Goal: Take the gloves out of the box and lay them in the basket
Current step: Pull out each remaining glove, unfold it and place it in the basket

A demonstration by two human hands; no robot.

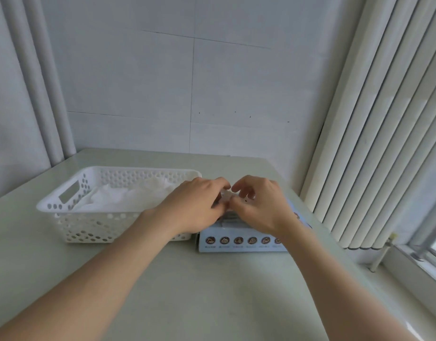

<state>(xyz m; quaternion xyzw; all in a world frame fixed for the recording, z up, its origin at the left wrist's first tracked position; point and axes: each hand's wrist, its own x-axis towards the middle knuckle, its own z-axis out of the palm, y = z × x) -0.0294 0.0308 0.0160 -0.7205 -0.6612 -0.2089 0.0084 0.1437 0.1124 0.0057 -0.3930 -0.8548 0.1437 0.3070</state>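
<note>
A pale greenish-white table (pixel 212 291) fills the lower half of the frame, its far edge meeting a light grey panelled wall (pixel 187 82) that takes up the upper centre. In the upper left hang grey curtain folds (pixel 27 94). Down the right side runs a bank of cream vertical blinds (pixel 371 143), and in the lower right corner a window frame (pixel 423 254) and sill show.

Left of centre on the table stands a white perforated plastic basket (pixel 64 207) with a handle slot in its left end; thin white gloves (pixel 128 195) already lie crumpled inside it. Just beside the basket's right end sits a light blue box (pixel 236 242), its near face printed with a row of round dark icons.

Both forearms reach in from the bottom edge and meet over the top of the box, hiding most of its opening. The left hand (pixel 194 205) and the right hand (pixel 258 205) are curled, fingertips pinched together on a small piece of whitish glove (pixel 226 196) rising from the box between them. The left wrist crosses in front of the basket's near right corner.
</note>
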